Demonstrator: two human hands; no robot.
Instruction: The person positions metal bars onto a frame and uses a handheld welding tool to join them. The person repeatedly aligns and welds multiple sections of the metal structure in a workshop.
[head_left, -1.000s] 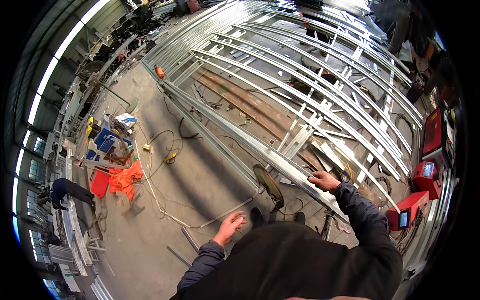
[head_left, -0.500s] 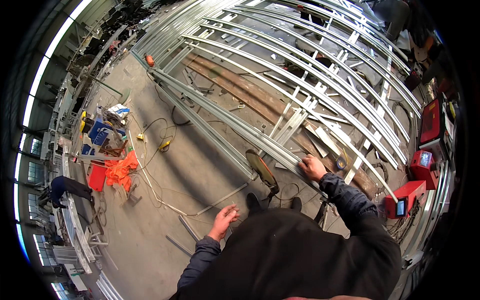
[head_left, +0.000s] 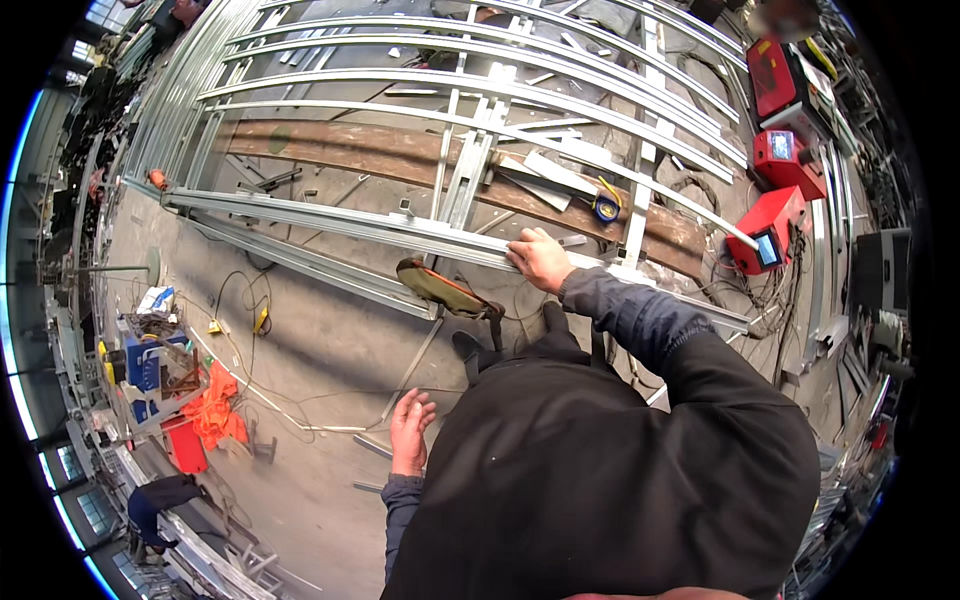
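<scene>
My right hand [head_left: 540,262] is closed over a long galvanized steel rail [head_left: 390,232], its fingers curled on the near end of the frame. Low beside my body, my left hand [head_left: 409,430] hangs with the fingers spread a little and nothing seen in them. Just past the right hand, a blue and yellow tape measure [head_left: 605,208] lies on a brown rusty beam [head_left: 350,140]. An oval olive pad with an orange edge [head_left: 440,287] sticks out below the rail, near my shoes.
Several curved metal strips [head_left: 400,85] cross the frame ahead. Red machines with small screens [head_left: 765,235] stand at the right, cables around them. At the left are an orange cloth [head_left: 215,405], a blue box [head_left: 143,365] and cables on the floor. Another person [head_left: 160,505] bends over metal stock at the lower left.
The view has turned, so the frame lies more level across the picture. My right hand stays on the rail. My left hand's fingers now point more upward.
</scene>
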